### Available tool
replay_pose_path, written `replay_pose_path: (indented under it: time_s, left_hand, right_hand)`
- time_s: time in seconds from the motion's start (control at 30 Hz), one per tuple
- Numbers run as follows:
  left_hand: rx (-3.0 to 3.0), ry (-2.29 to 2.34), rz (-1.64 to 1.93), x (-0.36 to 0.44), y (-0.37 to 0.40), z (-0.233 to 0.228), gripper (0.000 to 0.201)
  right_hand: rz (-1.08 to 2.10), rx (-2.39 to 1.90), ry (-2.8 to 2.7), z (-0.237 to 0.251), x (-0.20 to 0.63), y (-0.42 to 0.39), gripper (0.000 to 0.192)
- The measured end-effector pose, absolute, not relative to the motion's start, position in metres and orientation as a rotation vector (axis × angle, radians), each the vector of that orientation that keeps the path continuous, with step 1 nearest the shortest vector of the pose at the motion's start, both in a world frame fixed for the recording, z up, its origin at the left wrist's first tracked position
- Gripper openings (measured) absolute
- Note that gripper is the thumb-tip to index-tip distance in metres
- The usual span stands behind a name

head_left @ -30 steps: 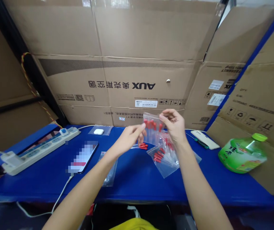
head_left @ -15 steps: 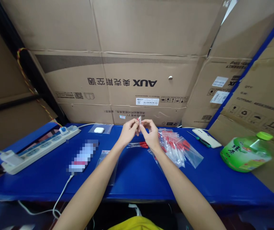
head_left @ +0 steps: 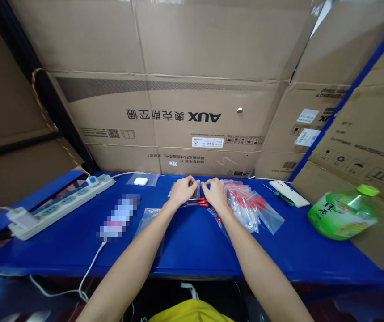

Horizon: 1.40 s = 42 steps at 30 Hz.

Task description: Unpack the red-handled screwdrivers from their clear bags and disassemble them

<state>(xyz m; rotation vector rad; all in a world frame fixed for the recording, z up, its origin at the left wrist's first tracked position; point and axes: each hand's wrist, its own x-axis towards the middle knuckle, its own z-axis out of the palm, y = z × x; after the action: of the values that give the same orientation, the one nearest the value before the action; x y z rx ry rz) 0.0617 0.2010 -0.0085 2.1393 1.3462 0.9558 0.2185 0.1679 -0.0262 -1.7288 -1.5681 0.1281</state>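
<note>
1. A small clear zip bag lies flat on the blue table, straight in front of the person, close to the back edge under the big cardboard box. Red-tipped parts show at its near edge (whether inside the bag or just beside it, I cannot tell).

2. Left hand rests on the bag's left part, fingers curled down and pressed onto the top edge. Right hand sits just right of the bag, its fingers likewise bent down and pinched at that same edge. The two hands nearly touch. Judged: the bag is held flat against the table so the strip along its mouth has a firm backing.

3. Just right of the bag, touching the right hand's wrist side: a fanned heap of filled bags with red pieces, stacked apart from the one in hand.

4. Near-left of the bag: an empty clear bag, flat.

5. Further left of the bag: a phone on a white cable, then a power strip; a white earbud case on another bag at the back.

6. Far right of the bag: a white device with a green-handled screwdriver beside it, and a green bottle on its side.
</note>
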Motion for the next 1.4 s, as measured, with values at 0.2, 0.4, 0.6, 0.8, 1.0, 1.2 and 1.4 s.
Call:
replay_pose_path:
  time_s: [0.2, 0.4, 0.6, 0.8, 1.0, 1.2, 1.4]
  left_hand:
    - [2.064, 1.366, 0.881, 0.072, 0.200, -0.020, 0.034]
    - [1.942, 1.390, 1.142, 0.068, 0.197, -0.009, 0.035]
    - [2.007, 1.393, 1.210, 0.065, 0.189, 0.003, 0.032]
    - [2.049, 1.348, 1.196, 0.063, 0.189, 0.006, 0.027]
    - [2.135, 1.178, 1.160, 0.062, 0.191, 0.003, 0.032]
    - [2.235, 1.165, 1.147, 0.064, 0.191, -0.001, 0.032]
    - [2.337, 1.202, 1.105, 0.065, 0.189, -0.001, 0.029]
  right_hand:
    - [0.215, -1.878, -1.794, -0.032, 0.207, 0.167, 0.022]
    - [0.225, -1.372, -1.688, -0.031, 0.199, 0.170, 0.019]
    - [0.247, -1.143, -1.632, -0.025, 0.197, 0.162, 0.023]
    - [0.377, -1.096, -1.556, -0.021, 0.198, 0.157, 0.026]
    - [0.613, -1.030, -1.371, -0.026, 0.201, 0.166, 0.030]
    - [0.693, -1.004, -1.296, -0.031, 0.205, 0.172, 0.029]
    - [0.660, -1.055, -1.287, -0.028, 0.206, 0.169, 0.026]
